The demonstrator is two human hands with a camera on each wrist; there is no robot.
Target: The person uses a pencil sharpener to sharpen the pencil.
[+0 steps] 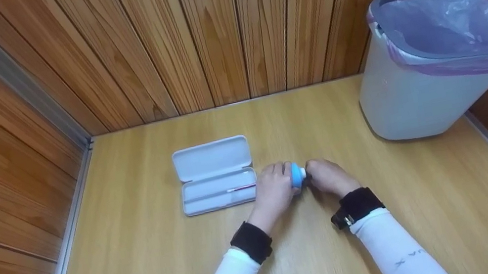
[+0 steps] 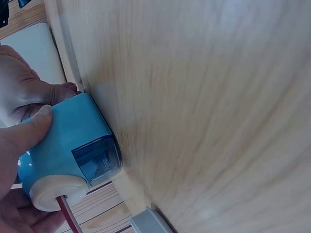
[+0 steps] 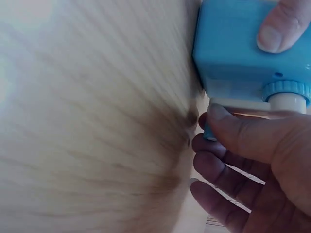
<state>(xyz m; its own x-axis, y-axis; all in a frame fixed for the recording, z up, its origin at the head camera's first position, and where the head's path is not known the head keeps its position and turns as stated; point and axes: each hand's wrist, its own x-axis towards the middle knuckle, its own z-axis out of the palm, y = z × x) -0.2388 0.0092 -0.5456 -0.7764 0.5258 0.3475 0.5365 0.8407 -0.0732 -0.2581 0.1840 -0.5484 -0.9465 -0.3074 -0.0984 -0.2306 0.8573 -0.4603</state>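
Observation:
A blue crank pencil sharpener [image 2: 73, 126] with a dark clear shavings drawer stands on the table. My left hand [image 1: 275, 189] grips its body, the thumb [image 2: 34, 128] lying along the blue side. From the round white front of the sharpener sticks a red pencil [image 2: 69, 213], which in the head view reaches over the open pencil case. At the opposite end, my right hand [image 3: 257, 155] pinches the small blue knob [image 3: 209, 133] of the white crank arm [image 3: 240, 104] between thumb and index finger. Its other fingers are curled loosely below.
The white pencil case [image 1: 212, 159] lies with its lid folded back, just left of my left hand. A white bin [image 1: 410, 97] with a grey rim and a pinkish liner stands at the back right. Wood-panelled walls [image 1: 211, 37] border the table.

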